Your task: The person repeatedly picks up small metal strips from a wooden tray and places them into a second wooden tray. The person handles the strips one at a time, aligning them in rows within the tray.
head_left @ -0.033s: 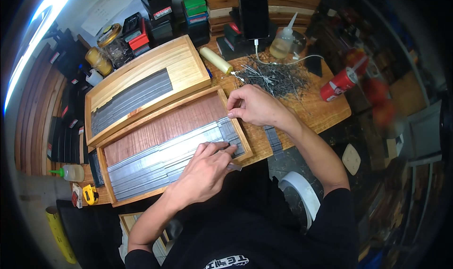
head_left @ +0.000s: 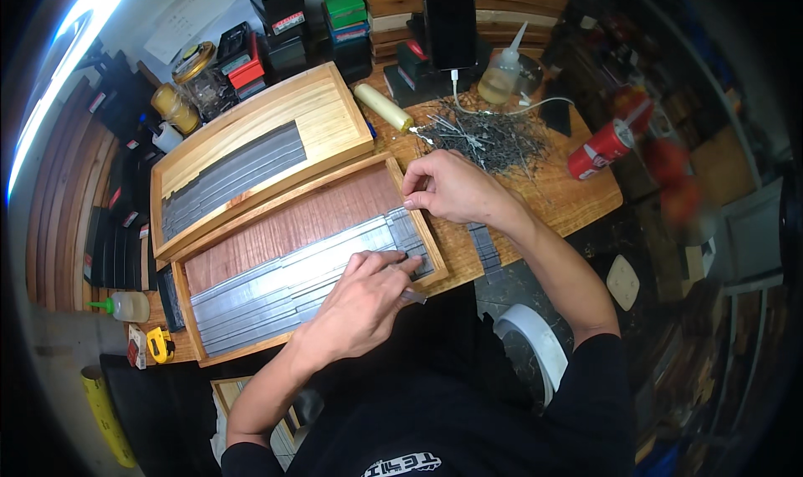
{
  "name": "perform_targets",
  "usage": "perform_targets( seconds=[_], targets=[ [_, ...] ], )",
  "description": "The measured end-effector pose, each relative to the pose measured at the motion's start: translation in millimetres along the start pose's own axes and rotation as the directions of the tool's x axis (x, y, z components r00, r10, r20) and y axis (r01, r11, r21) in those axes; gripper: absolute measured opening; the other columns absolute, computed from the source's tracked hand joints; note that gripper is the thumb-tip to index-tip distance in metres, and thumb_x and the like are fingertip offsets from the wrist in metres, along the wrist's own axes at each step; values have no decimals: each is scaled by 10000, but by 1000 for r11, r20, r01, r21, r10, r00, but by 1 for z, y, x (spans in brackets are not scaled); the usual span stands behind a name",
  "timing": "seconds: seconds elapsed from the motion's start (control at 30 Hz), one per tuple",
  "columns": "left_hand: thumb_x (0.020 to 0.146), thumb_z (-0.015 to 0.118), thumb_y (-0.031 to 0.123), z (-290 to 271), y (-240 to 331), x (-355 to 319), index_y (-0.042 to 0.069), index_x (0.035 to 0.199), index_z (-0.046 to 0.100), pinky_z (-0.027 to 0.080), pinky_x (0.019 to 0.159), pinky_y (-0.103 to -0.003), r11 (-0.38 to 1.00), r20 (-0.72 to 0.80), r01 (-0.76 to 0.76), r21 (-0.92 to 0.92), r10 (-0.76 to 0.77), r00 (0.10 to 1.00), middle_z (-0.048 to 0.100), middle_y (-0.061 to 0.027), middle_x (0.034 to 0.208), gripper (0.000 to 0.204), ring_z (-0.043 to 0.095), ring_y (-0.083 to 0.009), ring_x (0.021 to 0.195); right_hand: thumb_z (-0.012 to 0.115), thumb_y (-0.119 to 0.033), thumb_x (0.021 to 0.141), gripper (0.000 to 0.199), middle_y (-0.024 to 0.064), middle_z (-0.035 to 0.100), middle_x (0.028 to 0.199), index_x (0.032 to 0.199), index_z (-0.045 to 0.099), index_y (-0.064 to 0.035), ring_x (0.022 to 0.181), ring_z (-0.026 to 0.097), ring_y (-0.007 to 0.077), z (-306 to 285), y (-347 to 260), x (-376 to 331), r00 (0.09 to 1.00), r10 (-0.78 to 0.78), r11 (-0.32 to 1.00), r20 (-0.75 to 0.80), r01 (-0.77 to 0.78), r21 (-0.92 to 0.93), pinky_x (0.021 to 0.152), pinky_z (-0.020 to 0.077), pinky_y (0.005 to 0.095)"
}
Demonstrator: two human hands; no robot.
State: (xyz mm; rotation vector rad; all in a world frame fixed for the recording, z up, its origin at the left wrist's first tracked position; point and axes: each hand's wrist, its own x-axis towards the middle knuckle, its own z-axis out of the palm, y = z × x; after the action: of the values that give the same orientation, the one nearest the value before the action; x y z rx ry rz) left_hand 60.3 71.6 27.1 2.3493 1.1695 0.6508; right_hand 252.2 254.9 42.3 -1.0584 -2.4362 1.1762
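Note:
A shallow wooden tray (head_left: 288, 341) with a reddish-brown bottom lies before me, its near part covered by rows of thin grey strips (head_left: 251, 297). My left hand (head_left: 361, 300) rests over the strips near the tray's right end, fingers bent and fingertips down on them. From under this hand a small translucent piece (head_left: 413, 295) sticks out at the near rim. Over the tray's right rim, my right hand (head_left: 447, 186) is closed in a pinch, thumb against index finger, just above the ends of the strips. What it pinches is too small to make out.
Behind stands a second wooden tray (head_left: 335, 126) with more grey strips. To the right lie a pile of thin dark slivers (head_left: 493, 138), a pale yellow roll (head_left: 383, 107), a squeeze bottle (head_left: 500, 76) and a red can (head_left: 600, 149). A yellow tape measure (head_left: 160, 345) sits front left.

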Motion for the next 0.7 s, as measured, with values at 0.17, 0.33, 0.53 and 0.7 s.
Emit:
perform_targets(
  seconds=[0.17,0.33,0.53,0.7],
  targets=[
    [961,642,14,-5,-6,18,-30,1125,661,423,1075,-458,997,6,-10,72,10,1000,657,-223,1460,170,581,-359,1337,862,-80,879,175,149,802,908,1004,787,16,839,772,237,1,4,2,999,-41,999,-16,40,-16,785,603,373],
    [968,642,24,1,-10,19,-37,1146,663,428,1090,-469,998,26,50,-35,-49,998,650,-251,1453,189,582,-373,1326,863,-79,878,175,155,802,912,999,785,20,845,775,239,1,4,1,1000,-27,1000,-11,27,-13,784,605,371],
    [1079,560,89,-7,-7,18,-40,1169,662,455,1088,-465,984,11,97,-152,-96,995,678,-262,1377,188,615,-360,1237,864,-90,885,199,154,806,936,1024,784,28,852,779,218,-2,-1,-2,999,0,999,-34,-2,-50,767,608,359],
    [1181,454,221,0,-24,9,-9,1133,664,538,981,-404,553,-21,230,-801,-409,912,747,-205,1269,315,687,-246,1072,852,-114,924,288,132,820,1034,1179,789,6,935,790,174,-10,-36,-11,994,-100,960,-36,106,259,819,633,323]
  ],
)
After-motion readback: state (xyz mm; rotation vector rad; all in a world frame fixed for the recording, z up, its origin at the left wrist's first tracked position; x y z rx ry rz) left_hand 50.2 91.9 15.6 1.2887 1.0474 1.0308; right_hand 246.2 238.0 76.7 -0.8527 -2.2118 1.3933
